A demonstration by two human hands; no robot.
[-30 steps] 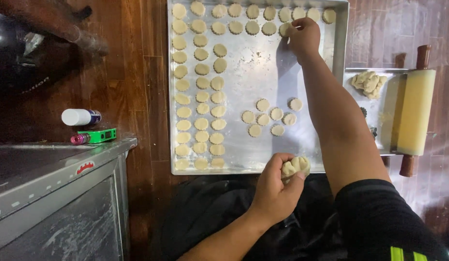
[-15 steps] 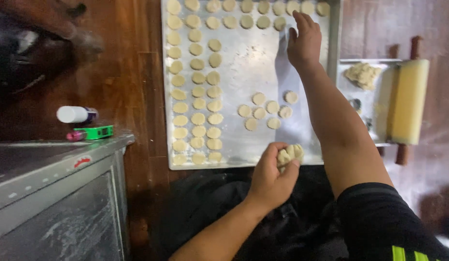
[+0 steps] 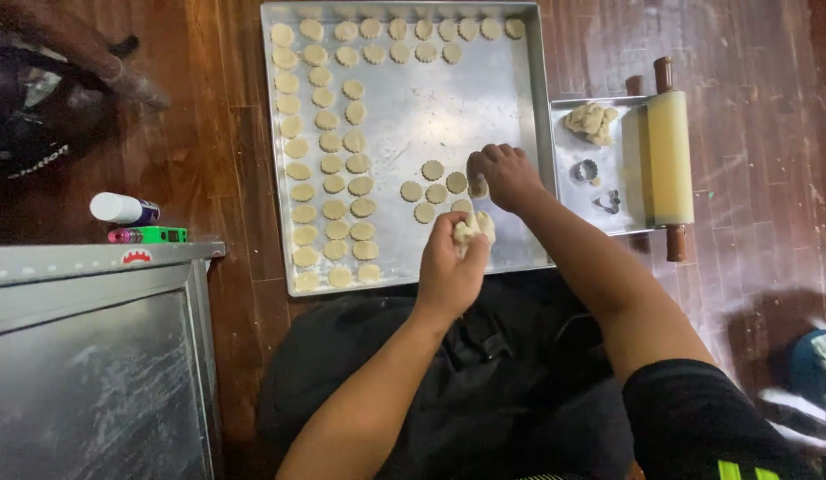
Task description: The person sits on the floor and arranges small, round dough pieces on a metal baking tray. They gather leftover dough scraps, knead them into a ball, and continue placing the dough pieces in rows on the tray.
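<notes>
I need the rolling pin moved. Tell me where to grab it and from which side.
Grip the rolling pin by its two brown end handles, coming from above. It lies flat, pointing away from you, on the small tray's right edge; the thick pale barrel looks too wide for one hand, while both handles stick out free.

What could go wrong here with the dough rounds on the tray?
The right hand reaches among the loose cluster of dough rounds; it may squash or nudge neighbours. The stack of dough in the left hand could slip. The rounds sit close on the baking tray, so they might stick together.
</notes>
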